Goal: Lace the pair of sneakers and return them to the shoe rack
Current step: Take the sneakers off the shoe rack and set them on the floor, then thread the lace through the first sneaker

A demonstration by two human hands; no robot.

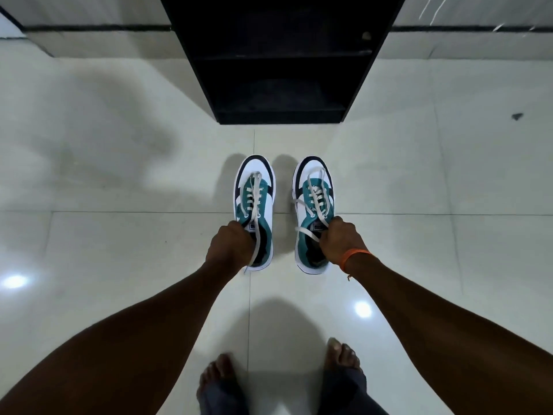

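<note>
Two white, teal and navy sneakers stand side by side on the tiled floor, toes pointing at the rack. My left hand (232, 245) grips the left sneaker (256, 187) at its tongue and collar. My right hand (341, 239) grips the right sneaker (314, 190) the same way at its opening. Both shoes have white laces threaded through the eyelets, with loose ends trailing over the toes and sides. An orange thread band circles my right wrist. The black shoe rack (281, 58) stands just beyond the sneakers, its shelves dark and bare.
Glossy pale floor tiles (119, 175) spread to both sides. My bare feet (341, 357) stand at the bottom of the view. A dark skirting line runs along the wall behind the rack. A small dark mark (516, 116) lies on the floor at right.
</note>
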